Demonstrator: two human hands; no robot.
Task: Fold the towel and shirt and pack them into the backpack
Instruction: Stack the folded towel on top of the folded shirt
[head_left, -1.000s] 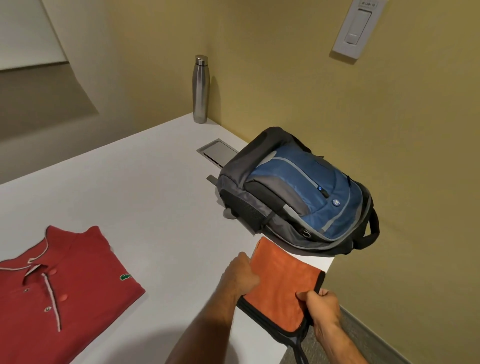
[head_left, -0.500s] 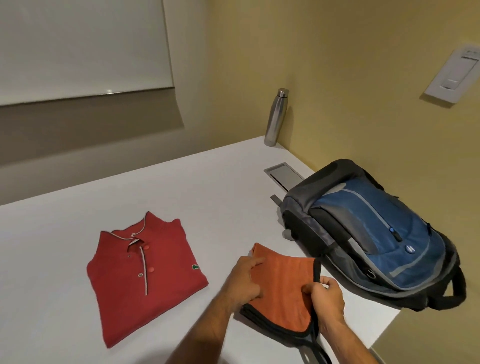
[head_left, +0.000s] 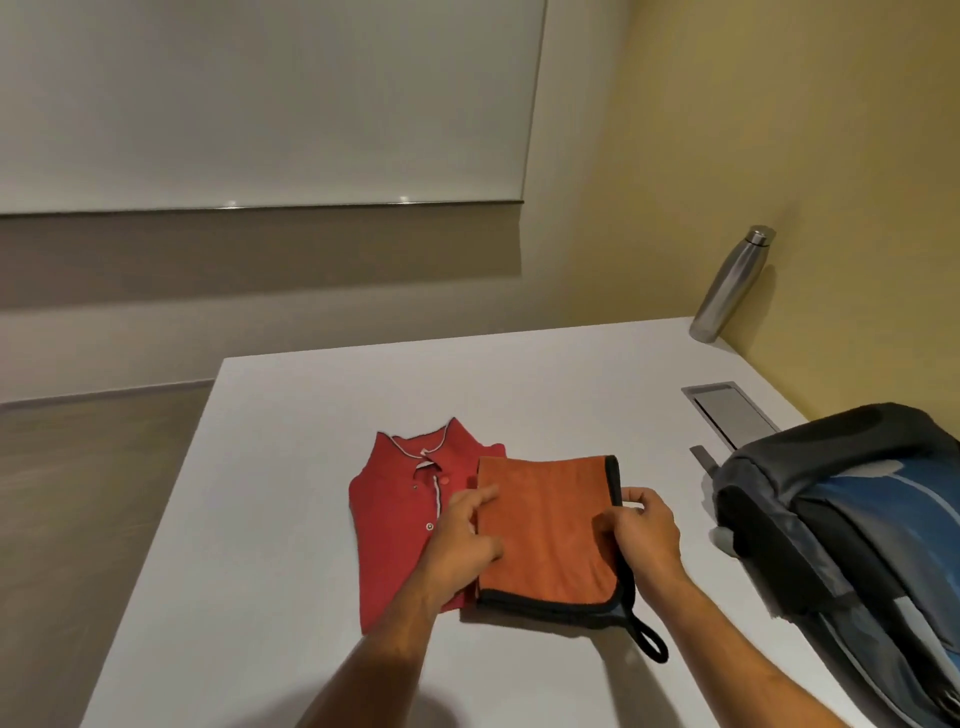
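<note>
While both hands (head_left: 550, 525) pinch the folded orange black-edged towel (head_left: 545, 535) over the folded red polo shirt (head_left: 400, 514), the blue-grey backpack (head_left: 852, 525) awaits packing.

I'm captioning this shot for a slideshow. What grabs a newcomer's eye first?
The orange towel at the table's centre, held by the left hand and right hand, overlapping a folded red shirt. At the right edge lies a blue and grey backpack.
</note>
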